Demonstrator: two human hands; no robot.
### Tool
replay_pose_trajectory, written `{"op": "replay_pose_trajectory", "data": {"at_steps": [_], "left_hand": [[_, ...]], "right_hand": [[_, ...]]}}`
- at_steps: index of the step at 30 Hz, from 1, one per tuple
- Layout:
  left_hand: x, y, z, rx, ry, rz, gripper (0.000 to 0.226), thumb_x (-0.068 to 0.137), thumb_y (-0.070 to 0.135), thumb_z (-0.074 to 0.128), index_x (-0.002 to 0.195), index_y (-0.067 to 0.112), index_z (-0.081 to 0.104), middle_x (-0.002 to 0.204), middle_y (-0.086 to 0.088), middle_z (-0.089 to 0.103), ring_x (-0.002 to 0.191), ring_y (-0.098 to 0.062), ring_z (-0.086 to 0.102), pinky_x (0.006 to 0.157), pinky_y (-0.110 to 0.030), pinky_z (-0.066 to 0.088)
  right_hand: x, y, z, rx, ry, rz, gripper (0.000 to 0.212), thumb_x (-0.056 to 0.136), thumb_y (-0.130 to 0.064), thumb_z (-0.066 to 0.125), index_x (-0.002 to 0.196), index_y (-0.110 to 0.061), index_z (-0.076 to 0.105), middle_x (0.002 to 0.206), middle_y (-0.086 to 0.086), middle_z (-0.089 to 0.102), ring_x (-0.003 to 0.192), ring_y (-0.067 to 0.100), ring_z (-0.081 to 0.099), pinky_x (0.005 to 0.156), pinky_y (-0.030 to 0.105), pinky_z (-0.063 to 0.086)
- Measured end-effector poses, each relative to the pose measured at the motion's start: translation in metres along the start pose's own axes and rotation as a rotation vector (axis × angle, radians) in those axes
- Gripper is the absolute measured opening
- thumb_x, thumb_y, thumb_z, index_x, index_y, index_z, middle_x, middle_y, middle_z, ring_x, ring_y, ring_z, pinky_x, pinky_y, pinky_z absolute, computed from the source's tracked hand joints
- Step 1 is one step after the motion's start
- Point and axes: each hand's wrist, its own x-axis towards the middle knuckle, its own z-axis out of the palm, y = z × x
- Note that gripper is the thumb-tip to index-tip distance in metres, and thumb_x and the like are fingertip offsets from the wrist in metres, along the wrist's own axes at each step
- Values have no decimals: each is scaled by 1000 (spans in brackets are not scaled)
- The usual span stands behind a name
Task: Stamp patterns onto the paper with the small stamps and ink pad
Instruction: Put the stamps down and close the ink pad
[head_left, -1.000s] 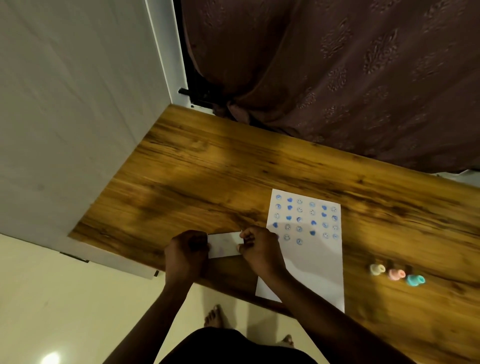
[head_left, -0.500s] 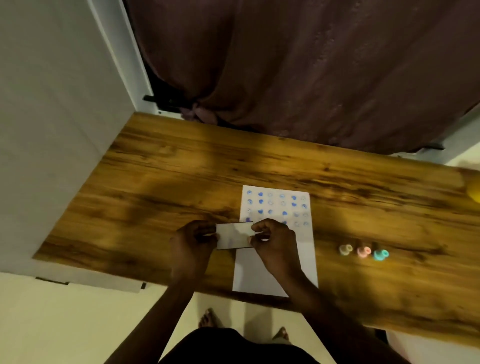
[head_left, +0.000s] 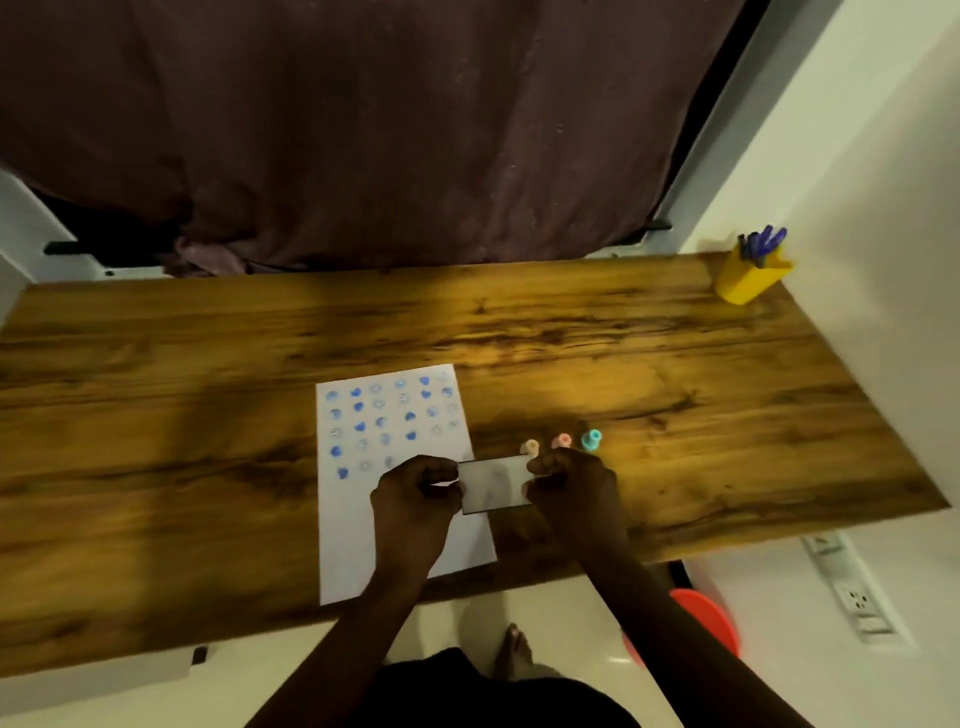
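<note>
A white sheet of paper (head_left: 363, 525) lies on the wooden desk (head_left: 675, 395), its upper half covered with rows of blue stamped marks. I hold a small flat rectangular ink pad case (head_left: 493, 484), closed, over the paper's right edge. My left hand (head_left: 415, 493) pinches its left end and my right hand (head_left: 571, 486) pinches its right end. Three small stamps stand just beyond my right hand: a cream one (head_left: 531, 447), a pink one (head_left: 562, 441) and a teal one (head_left: 591, 439).
A yellow pen holder (head_left: 748, 278) with blue pens stands at the desk's far right corner by the white wall. A dark curtain (head_left: 389, 130) hangs behind the desk. An orange stool (head_left: 709, 621) and a power strip (head_left: 852, 597) are on the floor to the right.
Both hands have carried the ink pad case to the right, from left of the paper to its right edge near the stamps. The camera has swung right, bringing the pen holder into view.
</note>
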Motion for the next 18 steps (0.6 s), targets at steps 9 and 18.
{"op": "replay_pose_trajectory", "data": {"at_steps": [9,18], "left_hand": [[-16,13,79,174,-71,37,22,81,23,84,88,30,64,92,14,71,87,-10,71,92,-37,58],[-18,12,105,177,-64,5,19,83,14,83,99,14,74,101,2,79,92,-14,74,93,-32,56]], "right_hand": [[13,68,-42,-15,-12,82,17,84,-15,79,101,-18,74,102,-7,75,83,0,65,66,3,41],[25,93,-46,51,-82,112,20,87,-13,76,95,-28,66,103,-8,71,88,2,64,68,7,42]]}}
